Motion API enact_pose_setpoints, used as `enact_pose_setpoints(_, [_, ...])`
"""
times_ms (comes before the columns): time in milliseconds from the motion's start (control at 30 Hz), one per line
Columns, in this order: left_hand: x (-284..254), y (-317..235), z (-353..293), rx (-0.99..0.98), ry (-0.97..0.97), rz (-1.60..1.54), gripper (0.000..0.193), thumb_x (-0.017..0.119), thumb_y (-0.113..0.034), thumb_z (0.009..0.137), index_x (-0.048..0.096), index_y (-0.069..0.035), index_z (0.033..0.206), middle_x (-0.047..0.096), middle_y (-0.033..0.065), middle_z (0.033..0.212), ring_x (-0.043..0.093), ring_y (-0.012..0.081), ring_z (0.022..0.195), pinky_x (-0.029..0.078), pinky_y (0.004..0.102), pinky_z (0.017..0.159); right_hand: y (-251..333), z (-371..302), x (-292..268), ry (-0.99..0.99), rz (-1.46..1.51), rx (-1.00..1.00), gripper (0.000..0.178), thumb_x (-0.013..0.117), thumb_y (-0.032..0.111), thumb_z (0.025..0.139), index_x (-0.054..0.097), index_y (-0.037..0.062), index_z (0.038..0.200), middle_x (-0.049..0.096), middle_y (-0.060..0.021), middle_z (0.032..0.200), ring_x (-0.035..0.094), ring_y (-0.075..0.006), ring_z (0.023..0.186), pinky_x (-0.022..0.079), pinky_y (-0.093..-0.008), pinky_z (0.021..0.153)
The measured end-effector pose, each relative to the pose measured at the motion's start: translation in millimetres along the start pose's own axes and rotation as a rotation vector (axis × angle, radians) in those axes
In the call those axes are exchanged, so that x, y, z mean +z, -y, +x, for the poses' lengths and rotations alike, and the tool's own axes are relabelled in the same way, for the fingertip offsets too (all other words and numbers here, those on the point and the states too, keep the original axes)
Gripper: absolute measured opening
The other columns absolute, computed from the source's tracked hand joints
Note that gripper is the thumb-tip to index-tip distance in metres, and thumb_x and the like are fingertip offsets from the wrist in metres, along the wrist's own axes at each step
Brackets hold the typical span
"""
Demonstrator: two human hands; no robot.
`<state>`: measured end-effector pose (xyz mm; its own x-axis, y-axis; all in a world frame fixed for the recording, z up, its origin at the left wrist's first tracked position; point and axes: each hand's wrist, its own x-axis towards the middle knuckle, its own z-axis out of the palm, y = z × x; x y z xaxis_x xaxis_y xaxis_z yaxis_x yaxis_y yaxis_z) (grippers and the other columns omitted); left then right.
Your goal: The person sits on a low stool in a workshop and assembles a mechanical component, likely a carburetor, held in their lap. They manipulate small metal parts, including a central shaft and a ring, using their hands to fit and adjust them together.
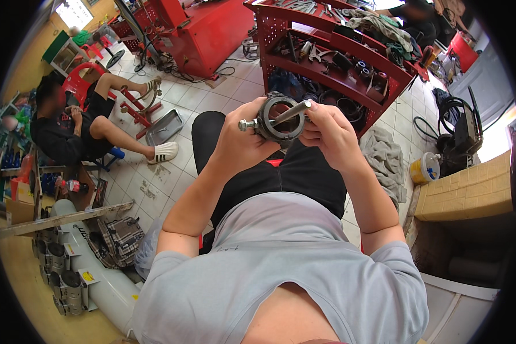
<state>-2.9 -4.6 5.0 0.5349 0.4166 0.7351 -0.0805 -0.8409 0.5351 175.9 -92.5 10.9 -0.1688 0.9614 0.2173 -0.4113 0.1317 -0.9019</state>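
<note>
Above my lap, my left hand is wrapped round the left side of a dark ring-shaped metal part with a notched outer edge. On the left of the ring, a silvery bolt head pokes out past my fingers. A plain metal rod lies slantwise across the ring's opening, its rounded end up and to the right. My right hand pinches the rod near that end, fingers curled beneath it. Whether the rod and the bolt are one piece cannot be made out.
Ahead stands a red tool cart loaded with tools, parts and rags. A seated person is at the left, near a grey tray on the tiled floor. Grey cloth and a yellow-labelled bucket sit at right.
</note>
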Motion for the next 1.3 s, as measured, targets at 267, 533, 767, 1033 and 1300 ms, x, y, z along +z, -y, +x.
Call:
enact_pose_setpoints(267, [0,-9,2,-0.252,0.042,-0.266,0.037,0.083,-0.010,0.071,0.063,-0.003,0.101,0.069,0.0053,0.090,0.065,0.0126,0.079,0.052,0.0281,0.072,9,-1,9,-0.173,-0.871,-0.430,0.019,0.059,0.020,0.092,0.059,0.0015,0.095,0.051,-0.0038,0.068,0.046,-0.0101,0.059,0.038,-0.0254,0.056])
enact_pose_setpoints(533, [1,-8,3,-0.288,0.078,-0.268,0.036,0.083,-0.010,0.073,0.063,-0.002,0.101,0.069,0.0047,0.089,0.064,0.0089,0.079,0.052,0.0266,0.073,10,0,9,-0.217,-1.203,-0.653,0.025,0.068,0.006,0.082,0.059,0.0033,0.105,0.061,-0.0083,0.076,0.060,-0.0236,0.067,0.047,-0.0325,0.063])
enact_pose_setpoints(767, [-2,-6,5,-0.191,0.056,-0.211,0.034,0.082,-0.008,0.073,0.063,-0.002,0.100,0.069,0.0039,0.086,0.064,0.0081,0.077,0.053,0.0256,0.071,16,3,3,-0.135,-1.431,-0.788,0.025,0.069,0.012,0.083,0.059,0.0035,0.104,0.063,-0.0096,0.079,0.060,-0.0286,0.068,0.047,-0.0362,0.068])
enact_pose_setpoints(1033, [-2,-3,6,-0.156,0.097,-0.190,0.036,0.084,-0.012,0.072,0.063,-0.002,0.099,0.069,0.0039,0.086,0.063,0.0083,0.075,0.053,0.0262,0.070,28,-1,7,-0.165,-1.305,-0.762,0.024,0.069,0.011,0.081,0.059,0.0024,0.102,0.060,-0.0064,0.076,0.057,-0.0197,0.067,0.045,-0.0317,0.068])
enact_pose_setpoints(1300, [8,12,7,-0.518,-0.255,-0.905,0.016,0.069,-0.014,0.090,0.062,-0.003,0.098,0.067,0.0065,0.083,0.068,0.0163,0.076,0.054,0.0279,0.064,-10,13,-11,-0.102,-0.813,0.092,0.021,0.058,0.020,0.089,0.059,-0.0010,0.090,0.059,-0.0073,0.075,0.056,-0.0157,0.071,0.047,-0.0307,0.068])
